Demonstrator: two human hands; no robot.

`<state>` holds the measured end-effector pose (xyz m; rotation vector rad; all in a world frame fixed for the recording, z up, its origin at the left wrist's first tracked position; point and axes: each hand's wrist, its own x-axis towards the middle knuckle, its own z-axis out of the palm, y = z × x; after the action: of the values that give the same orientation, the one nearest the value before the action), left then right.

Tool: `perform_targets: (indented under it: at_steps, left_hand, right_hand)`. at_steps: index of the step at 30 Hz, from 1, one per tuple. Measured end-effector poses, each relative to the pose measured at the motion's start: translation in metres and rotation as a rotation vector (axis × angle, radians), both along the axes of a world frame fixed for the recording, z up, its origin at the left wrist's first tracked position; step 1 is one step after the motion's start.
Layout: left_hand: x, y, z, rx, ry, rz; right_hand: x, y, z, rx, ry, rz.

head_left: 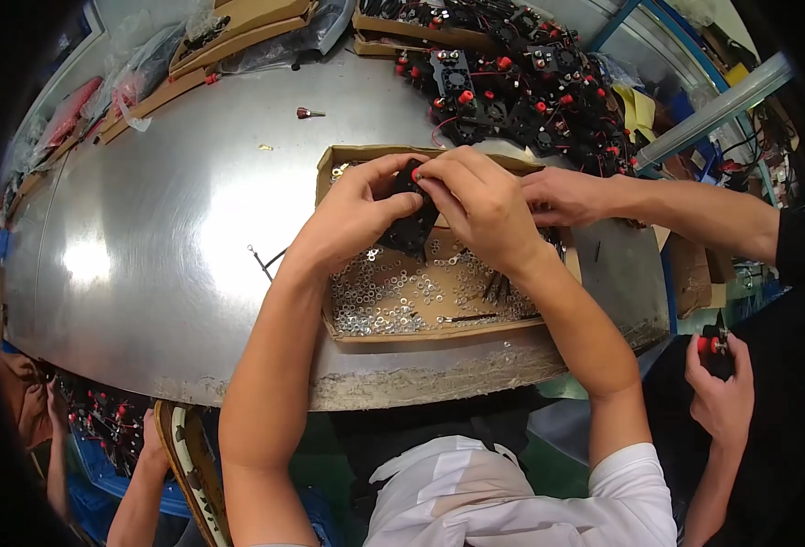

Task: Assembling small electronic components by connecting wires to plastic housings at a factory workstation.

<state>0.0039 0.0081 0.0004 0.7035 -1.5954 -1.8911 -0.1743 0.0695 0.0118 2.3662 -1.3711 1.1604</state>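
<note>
My left hand (358,205) grips a black plastic panel (410,232) with a red terminal at its top, held tilted above a shallow cardboard box (439,334). Pinched together, the fingertips of my right hand (484,201) meet the panel right at the red terminal. Whatever small piece sits between them is too small to make out. Beneath both hands, the box holds many loose metal washers and nuts (379,301), along with a few thin black rods (495,287).
A co-worker's hand (566,196) reaches into the box's right side; their other hand (726,392) holds a black part with red terminals. Similar black parts (512,100) are heaped at the back right. A red-handled bit (309,113) and black T-shaped tool (265,263) lie on the metal table (165,273).
</note>
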Motion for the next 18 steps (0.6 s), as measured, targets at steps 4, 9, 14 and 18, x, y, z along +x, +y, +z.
perform_targets:
  at_steps: [4,9,14,18]
  left_hand:
    - [-0.0027,-0.0009,-0.0008,0.008,0.033,-0.016]
    - [0.0017,-0.0012,-0.0005,0.006,0.012,-0.028]
    - [0.0012,-0.0008,-0.0023,0.024,0.021,-0.031]
    - [0.0011,-0.0011,-0.0040,0.050,0.044,-0.058]
  right_hand:
    - [-0.0015,0.0003,0.0034,0.002,0.026,-0.014]
    - [0.0013,0.0013,-0.0020,0.044,-0.006,-0.007]
    - [0.0018,0.0034,0.0005,0.020,-0.044,0.014]
    - [0.0016,0.0052,0.0016,0.074,-0.087,0.003]
